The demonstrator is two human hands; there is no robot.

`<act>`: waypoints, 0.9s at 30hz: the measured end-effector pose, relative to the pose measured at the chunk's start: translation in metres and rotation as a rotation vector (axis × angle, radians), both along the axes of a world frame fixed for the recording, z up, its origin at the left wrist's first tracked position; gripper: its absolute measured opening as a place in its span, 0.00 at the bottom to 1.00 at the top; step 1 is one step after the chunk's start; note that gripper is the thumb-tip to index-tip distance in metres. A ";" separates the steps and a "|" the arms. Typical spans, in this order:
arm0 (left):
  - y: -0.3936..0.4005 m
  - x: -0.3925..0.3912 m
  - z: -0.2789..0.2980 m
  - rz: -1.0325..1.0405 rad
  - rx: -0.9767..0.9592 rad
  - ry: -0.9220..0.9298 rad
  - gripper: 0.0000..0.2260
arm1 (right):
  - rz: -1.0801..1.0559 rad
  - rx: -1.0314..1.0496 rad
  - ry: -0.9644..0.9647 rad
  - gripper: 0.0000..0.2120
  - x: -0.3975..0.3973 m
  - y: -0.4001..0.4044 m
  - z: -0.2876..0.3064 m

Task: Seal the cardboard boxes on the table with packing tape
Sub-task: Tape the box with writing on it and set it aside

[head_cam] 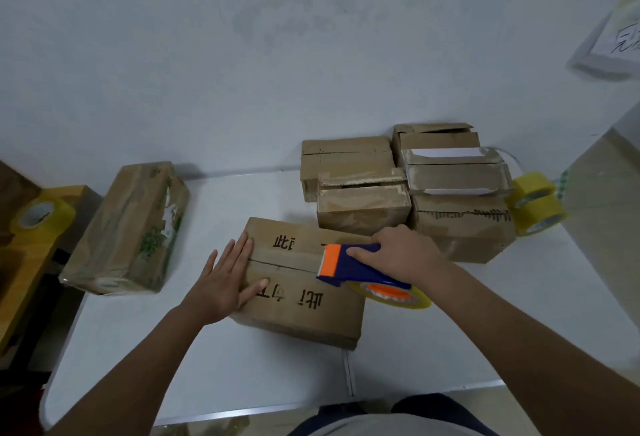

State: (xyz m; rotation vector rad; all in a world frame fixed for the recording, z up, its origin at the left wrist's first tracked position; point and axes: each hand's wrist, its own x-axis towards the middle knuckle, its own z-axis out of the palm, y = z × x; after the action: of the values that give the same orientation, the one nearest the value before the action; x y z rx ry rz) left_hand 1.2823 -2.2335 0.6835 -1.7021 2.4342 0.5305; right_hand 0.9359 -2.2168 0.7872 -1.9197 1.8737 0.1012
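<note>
Cardboard box sits centre-table; my left hand lies flat on its 9 o'clock end, my right hand gripping the tape dispenser at its 3 o'clock seam.

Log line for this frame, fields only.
step: taping centre seam | left hand: flat on box | right hand: grips tape dispenser at seam | stacked boxes: waiting behind

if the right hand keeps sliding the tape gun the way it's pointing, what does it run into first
The right hand aims the blue and orange tape dispenser leftward along the centre seam of the brown cardboard box. The first thing in that line looks like the left hand, pressed flat over the seam's far end.
</note>
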 end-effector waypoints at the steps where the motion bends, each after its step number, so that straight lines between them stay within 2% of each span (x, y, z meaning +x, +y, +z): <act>1: -0.004 0.004 0.001 -0.005 0.007 -0.001 0.46 | -0.010 -0.002 -0.007 0.29 0.004 0.000 -0.001; 4: -0.010 0.008 0.005 -0.025 0.001 -0.028 0.44 | -0.029 -0.004 -0.003 0.29 0.011 -0.001 -0.001; 7: 0.000 -0.003 0.011 -0.059 -0.085 -0.128 0.42 | -0.052 -0.002 0.008 0.29 0.011 -0.001 -0.004; 9: 0.015 -0.024 0.015 -0.065 -0.109 -0.097 0.42 | -0.048 -0.010 0.015 0.30 0.012 0.000 -0.006; 13: 0.046 -0.075 0.002 0.032 -0.039 0.093 0.45 | 0.009 -0.027 0.045 0.30 0.017 -0.001 -0.003; 17: 0.054 -0.080 -0.015 0.084 -0.159 0.049 0.38 | 0.045 -0.010 0.064 0.28 0.019 0.000 0.001; 21: 0.050 -0.078 -0.015 0.071 -0.168 0.058 0.38 | 0.042 0.005 0.069 0.28 0.017 0.003 0.003; 27: 0.050 -0.076 -0.014 0.063 -0.143 0.009 0.38 | -0.001 0.021 -0.024 0.26 -0.005 0.013 -0.008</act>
State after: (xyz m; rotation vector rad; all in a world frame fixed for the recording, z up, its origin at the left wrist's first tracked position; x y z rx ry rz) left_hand 1.2063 -2.1838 0.6698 -1.8396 2.4867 0.3811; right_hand 0.9314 -2.2041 0.7790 -1.8978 1.8509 0.0968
